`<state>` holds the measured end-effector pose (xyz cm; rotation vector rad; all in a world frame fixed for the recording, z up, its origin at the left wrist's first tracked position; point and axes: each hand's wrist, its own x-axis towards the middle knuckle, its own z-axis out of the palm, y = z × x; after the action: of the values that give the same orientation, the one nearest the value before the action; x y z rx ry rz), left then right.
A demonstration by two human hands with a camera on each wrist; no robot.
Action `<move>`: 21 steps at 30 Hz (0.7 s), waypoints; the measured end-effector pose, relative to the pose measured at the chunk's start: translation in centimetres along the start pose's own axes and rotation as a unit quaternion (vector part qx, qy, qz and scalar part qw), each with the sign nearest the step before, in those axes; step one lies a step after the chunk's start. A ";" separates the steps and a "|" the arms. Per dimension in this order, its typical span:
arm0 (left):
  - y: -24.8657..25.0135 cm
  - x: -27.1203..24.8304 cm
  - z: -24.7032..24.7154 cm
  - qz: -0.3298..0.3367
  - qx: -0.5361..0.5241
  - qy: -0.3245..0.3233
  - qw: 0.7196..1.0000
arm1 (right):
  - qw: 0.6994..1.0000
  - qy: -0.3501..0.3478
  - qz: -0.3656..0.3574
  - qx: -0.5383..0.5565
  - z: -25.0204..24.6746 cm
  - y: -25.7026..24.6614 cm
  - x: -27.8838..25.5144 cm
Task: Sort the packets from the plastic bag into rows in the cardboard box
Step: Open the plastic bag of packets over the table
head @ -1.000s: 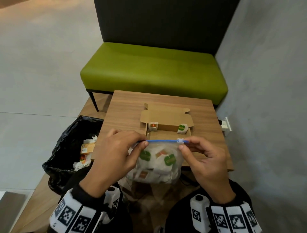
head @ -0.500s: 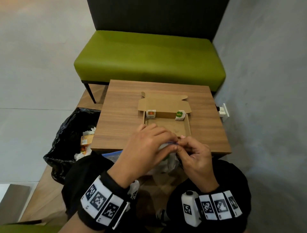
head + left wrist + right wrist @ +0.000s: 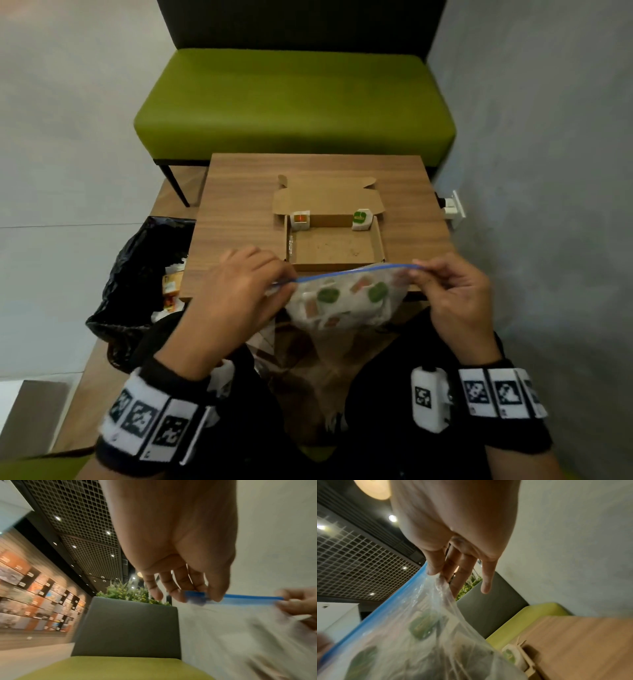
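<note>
A clear plastic bag with a blue zip strip hangs between my hands, in front of the table's near edge. It holds several white packets with green or orange labels. My left hand pinches the strip's left end, and my right hand pinches its right end. The open cardboard box lies on the table beyond the bag. An orange-labelled packet stands in its far left corner and a green-labelled packet in its far right corner.
The wooden table stands before a green bench. A black bin bag with rubbish sits to the table's left. A white wall socket is on the grey wall at the right.
The hands have moved apart from being bunched together over the bag. The bag is raised and stretched out between them, its zip strip pulled taut.
</note>
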<state>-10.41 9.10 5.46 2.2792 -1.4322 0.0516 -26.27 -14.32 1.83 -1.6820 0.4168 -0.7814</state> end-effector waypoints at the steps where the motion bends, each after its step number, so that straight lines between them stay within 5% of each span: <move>1: -0.4 -0.4 -0.5 -0.009 0.001 -0.006 1.000 | 1.000 0.004 -0.004 0.005 -0.6 -0.2 0.4; 12: 3.3 1.7 2.0 -0.076 -0.223 -0.138 0.962 | 0.994 -0.109 -0.001 -0.001 3.1 -0.6 1.9; 18: 2.8 0.8 4.5 -0.186 -0.334 -0.074 0.921 | 0.981 -0.079 0.000 -0.180 3.5 -0.1 0.6; 21: 2.9 0.5 5.3 -0.257 -0.410 -0.002 0.875 | 0.977 -0.067 0.009 -0.201 4.2 -1.0 -1.6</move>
<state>-13.75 5.54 1.80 1.8192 -0.5936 -0.6081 -24.61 -10.02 1.96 -2.0914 0.5195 -0.5916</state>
